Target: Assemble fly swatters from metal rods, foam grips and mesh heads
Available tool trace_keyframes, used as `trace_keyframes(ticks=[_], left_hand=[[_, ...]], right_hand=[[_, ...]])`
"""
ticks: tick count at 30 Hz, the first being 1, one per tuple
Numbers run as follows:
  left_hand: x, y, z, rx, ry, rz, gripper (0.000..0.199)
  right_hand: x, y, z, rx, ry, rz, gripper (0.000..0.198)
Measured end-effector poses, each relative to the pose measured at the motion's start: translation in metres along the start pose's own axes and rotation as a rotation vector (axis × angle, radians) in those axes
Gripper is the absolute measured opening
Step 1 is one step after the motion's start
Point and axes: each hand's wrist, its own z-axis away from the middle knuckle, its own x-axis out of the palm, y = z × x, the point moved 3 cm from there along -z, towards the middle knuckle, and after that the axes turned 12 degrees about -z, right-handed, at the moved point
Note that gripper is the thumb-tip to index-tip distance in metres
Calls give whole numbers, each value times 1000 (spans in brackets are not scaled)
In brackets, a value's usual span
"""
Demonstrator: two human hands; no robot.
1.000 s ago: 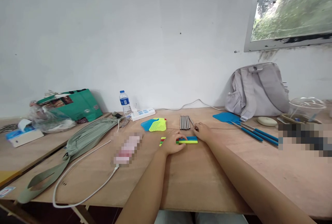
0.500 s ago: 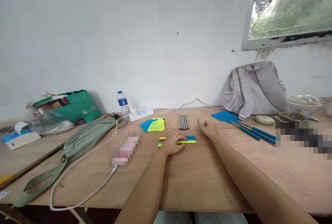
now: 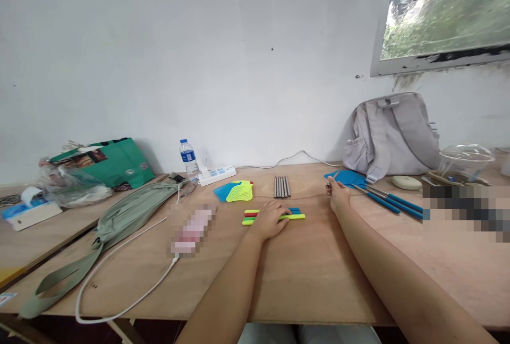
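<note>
My left hand [image 3: 270, 222] lies over a row of coloured plastic tubes, closed on the nearest yellow tube [image 3: 298, 216] between thumb and fingers. Under and beside that hand show a blue tube [image 3: 295, 211], a red tube [image 3: 251, 214] and another yellow one, partly hidden. My right hand [image 3: 338, 194] is closed round a thin metal tube [image 3: 336, 174], whose ends poke out; it hovers in front of a blue fly-swatter head [image 3: 346, 177]. Between the hands, farther back, several metal tubes [image 3: 282, 187] lie side by side. Left of them, a yellow mesh swatter head [image 3: 240, 192] overlaps a blue one [image 3: 221, 192].
Blue-handled metal rods [image 3: 400, 203] lie at the right, before a grey backpack [image 3: 392, 134]. A white power strip [image 3: 217, 175] and water bottle [image 3: 188, 158] stand by the wall. A phone [image 3: 194, 230] on a white cable and a green strap bag [image 3: 137, 211] lie left.
My right hand has moved right with the metal tube, toward the blue swatter head, and turned upward. My left hand and the near yellow tube have shifted slightly right.
</note>
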Motion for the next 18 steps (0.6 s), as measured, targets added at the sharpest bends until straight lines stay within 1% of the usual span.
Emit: trace_keyframes(ticks=[5, 10, 12, 15, 16, 18], left_hand=[[0, 9, -3, 55, -43, 14, 19], [0, 13, -2, 6, -19, 66, 25], [-1, 11, -1, -34, 14, 93, 27], [-5, 5, -1, -120, 108, 126, 28], [-6, 1, -1, -157, 150, 133, 28], [-9, -6, 0, -236, 236, 142, 27]], right_hand=[[-1, 2, 0, 45, -44, -124, 33], [-1, -1, 3, 80, -90, -240, 34], [1, -5, 6, 106, -136, -293, 33], [7, -8, 15, 179, -256, -364, 30], [10, -9, 20, 208, -303, -384, 32], [18, -9, 30, 260, -396, -420, 43]])
